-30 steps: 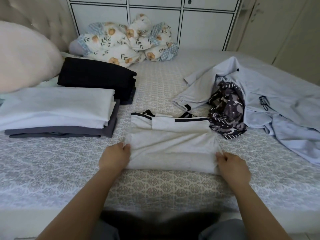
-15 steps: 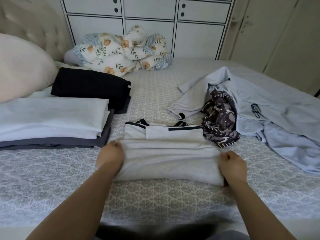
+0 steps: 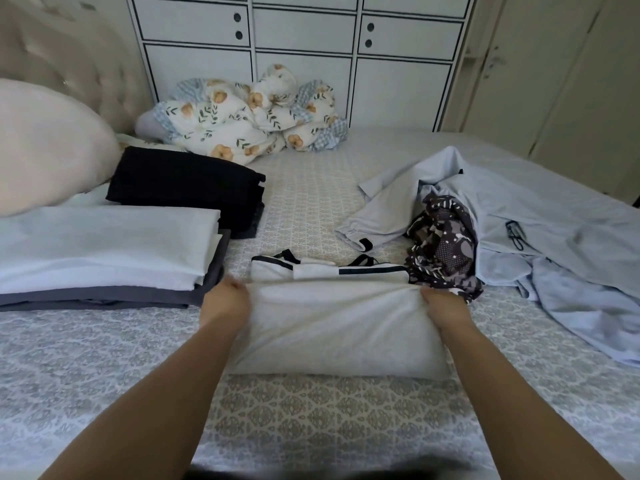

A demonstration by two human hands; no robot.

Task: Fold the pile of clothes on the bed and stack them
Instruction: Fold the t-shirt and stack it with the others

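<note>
On the patterned bed [image 3: 311, 427], mid-frame, the left hand [image 3: 225, 301] and right hand [image 3: 445, 308] each grip a far corner of the white garment [image 3: 339, 327], fingers curled into the cloth and mostly hidden. Its black-trimmed far edge peeks out behind. Folded stacks [image 3: 104, 251] lie left, partly cut off; unfolded blue clothes [image 3: 540, 230] lie right.

Head cam (wide-angle) looks fwd/down, close over bed [image 3: 311, 420].
</note>
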